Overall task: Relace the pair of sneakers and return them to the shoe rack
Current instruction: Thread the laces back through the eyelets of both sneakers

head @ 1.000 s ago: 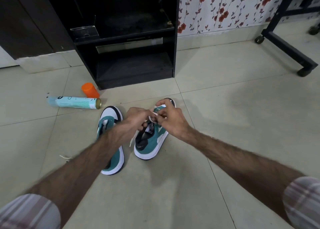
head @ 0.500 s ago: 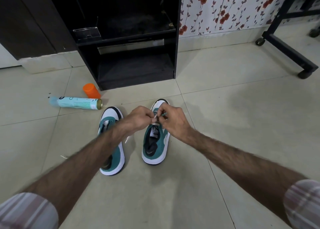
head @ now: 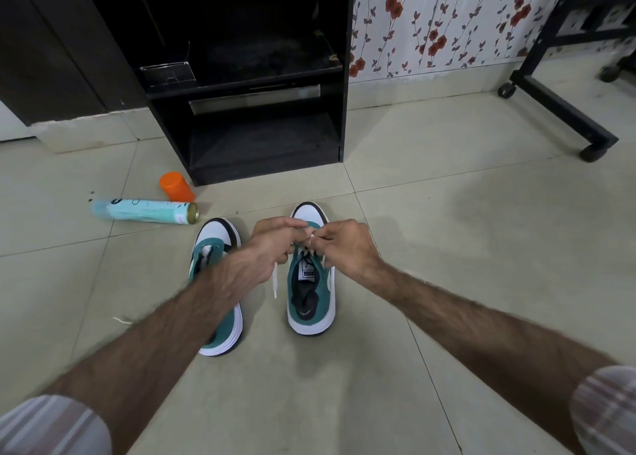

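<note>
2 low sneakers stood side by side on the floor, toes toward the shoe rack (head: 265, 137). Both had teal suede-like uppers, smooth white toe caps edged in black and thick white soles. The right sneaker (head: 311, 292) showed a black lining and a white tongue label. The left sneaker (head: 215, 282) lay partly under the left forearm.

Over the right sneaker's throat the left hand (head: 272, 248) and right hand (head: 347, 246) met, fingers curled, their tips pinching a flat white lace (head: 275, 282). 1 loose end of it hung down between the shoes.

The rack was a dark, boxy cabinet with 2 open shelves, matte and dusty-looking. Near its left corner an orange plastic cap (head: 176, 186) sat on the floor, and just beside it a pale teal spray can (head: 144, 210) lay on its side, metal rim showing.

The floor (head: 464, 230) was large, glossy, pale beige tiles with thin grout lines. Behind ran white wallpaper (head: 447, 17) printed with red flowers on dark stems. At the right stood a black metal frame (head: 564, 110) on castors. Striped fabric cuffs covered both upper arms.
</note>
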